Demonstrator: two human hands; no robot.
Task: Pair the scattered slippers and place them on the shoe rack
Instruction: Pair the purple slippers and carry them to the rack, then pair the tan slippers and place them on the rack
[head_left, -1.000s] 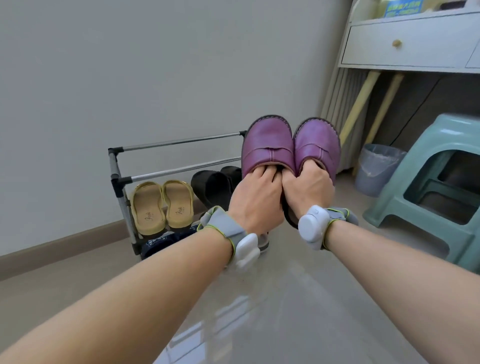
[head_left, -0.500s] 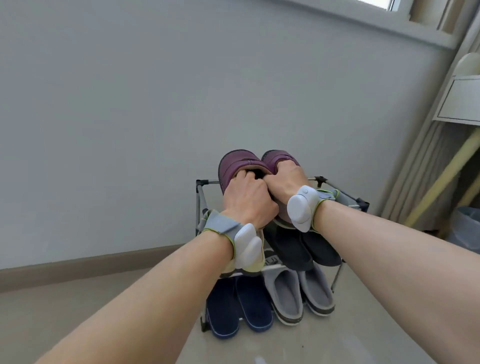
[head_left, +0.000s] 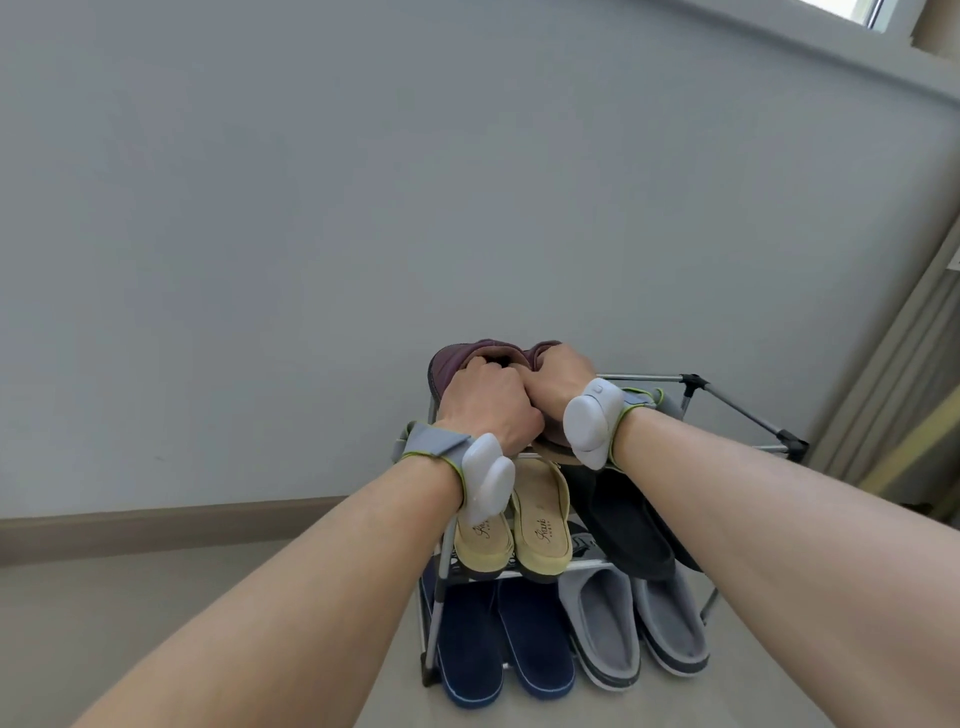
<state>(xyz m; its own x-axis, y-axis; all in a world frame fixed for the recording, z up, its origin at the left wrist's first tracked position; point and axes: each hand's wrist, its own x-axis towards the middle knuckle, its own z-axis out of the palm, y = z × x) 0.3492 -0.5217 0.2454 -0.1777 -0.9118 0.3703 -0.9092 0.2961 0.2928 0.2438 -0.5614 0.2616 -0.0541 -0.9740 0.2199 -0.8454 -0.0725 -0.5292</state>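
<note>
Gripping purple slippers (head_left: 457, 364) over the rack's (head_left: 748, 410) top edge.

left hand (head_left: 485, 402), right hand (head_left: 558, 382), both clenched, touching

Purple slippers (head_left: 457, 364) mostly hidden behind hands (head_left: 519, 400); contact with rack (head_left: 748, 410) unclear.

A: What is gripped by the hands?
B: A purple slipper is clasped by the left hand (head_left: 485, 402) and its twin by the right hand (head_left: 558, 382), the purple slippers (head_left: 454, 361) pressed side by side at the rack's (head_left: 748, 415) top tier.
A: And below?
B: Tan slippers (head_left: 540, 530) and black slippers (head_left: 628, 525) are seen on the middle tier, navy slippers (head_left: 498, 649) and grey slippers (head_left: 639, 629) at the bottom.
</note>
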